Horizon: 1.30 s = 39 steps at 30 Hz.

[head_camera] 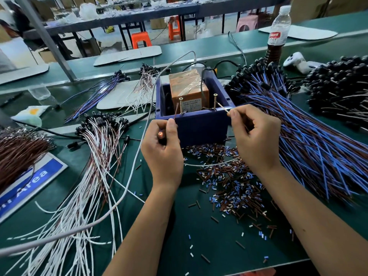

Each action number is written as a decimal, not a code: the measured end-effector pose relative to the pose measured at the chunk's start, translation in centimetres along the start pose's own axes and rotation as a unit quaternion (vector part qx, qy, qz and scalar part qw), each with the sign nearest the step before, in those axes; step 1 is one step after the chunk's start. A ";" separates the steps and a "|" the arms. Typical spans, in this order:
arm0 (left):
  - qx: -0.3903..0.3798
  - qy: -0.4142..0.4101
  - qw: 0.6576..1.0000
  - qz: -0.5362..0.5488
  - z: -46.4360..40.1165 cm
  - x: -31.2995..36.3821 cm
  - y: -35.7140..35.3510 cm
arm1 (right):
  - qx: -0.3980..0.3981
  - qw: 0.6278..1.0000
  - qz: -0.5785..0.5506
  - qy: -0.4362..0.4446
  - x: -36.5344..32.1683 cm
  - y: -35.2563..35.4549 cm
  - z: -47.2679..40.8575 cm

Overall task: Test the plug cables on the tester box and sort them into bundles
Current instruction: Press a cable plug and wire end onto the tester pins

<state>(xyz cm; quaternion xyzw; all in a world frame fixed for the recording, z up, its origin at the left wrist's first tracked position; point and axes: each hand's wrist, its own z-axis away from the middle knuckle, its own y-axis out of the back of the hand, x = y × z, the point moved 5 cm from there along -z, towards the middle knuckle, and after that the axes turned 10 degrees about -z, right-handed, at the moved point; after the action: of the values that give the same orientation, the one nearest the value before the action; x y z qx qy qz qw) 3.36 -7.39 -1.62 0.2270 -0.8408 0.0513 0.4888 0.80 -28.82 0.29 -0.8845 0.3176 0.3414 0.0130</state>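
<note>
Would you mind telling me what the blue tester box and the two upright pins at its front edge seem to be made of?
The blue tester box looks like moulded plastic: uniform matte colour, rounded rim. The left pin and right pin appear to be brass-coloured metal screws, with shiny flat heads and threaded shanks; the exact metal cannot be told.

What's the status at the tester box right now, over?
Left grip pinching brown lead, lamp glowing in palm. Right grip pinching white lead at right screw. Tester box between hands. Grey cable crossing left, not blocking.
</note>
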 end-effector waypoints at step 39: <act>-0.441 0.366 0.699 0.428 12.7 29.4 -39.1 | 0.059 0.962 0.102 -0.245 5.5 38.8 -3.7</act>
<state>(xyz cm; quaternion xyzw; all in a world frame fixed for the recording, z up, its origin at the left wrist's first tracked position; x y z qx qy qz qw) -2.25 -55.91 11.38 -0.4354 -0.5280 -0.0429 0.7279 -16.02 -63.69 7.33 -0.7347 0.4128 0.5274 0.1075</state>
